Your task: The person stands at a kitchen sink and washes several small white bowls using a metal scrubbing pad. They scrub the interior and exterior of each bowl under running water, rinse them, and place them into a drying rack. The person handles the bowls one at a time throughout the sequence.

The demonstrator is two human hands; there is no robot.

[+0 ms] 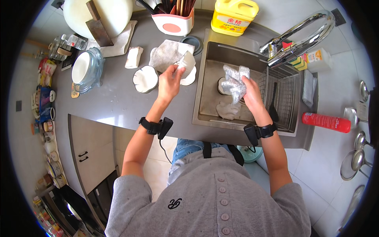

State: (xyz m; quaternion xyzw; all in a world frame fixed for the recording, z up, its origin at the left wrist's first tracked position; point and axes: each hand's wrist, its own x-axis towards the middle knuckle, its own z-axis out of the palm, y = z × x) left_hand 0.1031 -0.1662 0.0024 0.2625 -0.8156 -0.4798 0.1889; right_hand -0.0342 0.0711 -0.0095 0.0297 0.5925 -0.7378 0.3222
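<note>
My left hand [169,84] pinches the rim of a tilted white bowl [187,61] above the counter, just left of the sink. Below it a white scalloped dish [190,77] is partly hidden by the bowl and fingers. A stack of white scalloped bowls with dark rims [145,79] stands left of that hand. Over the sink basin [211,74], my right hand [252,93] grips a crumpled silvery scouring cloth [235,81]. Under the cloth, a dark-rimmed bowl [222,86] is partly covered in the basin. Nearer me in the basin lies a whitish wet cloth [228,110].
A grey rag [168,54] lies behind the bowls, beside a dark round lid [197,44]. A chrome faucet [308,38] arches over the sink's right side, above a wire rack [285,97]. A cleaver [100,31] leans on a round cutting board [121,17]. A yellow jug [234,17] stands behind.
</note>
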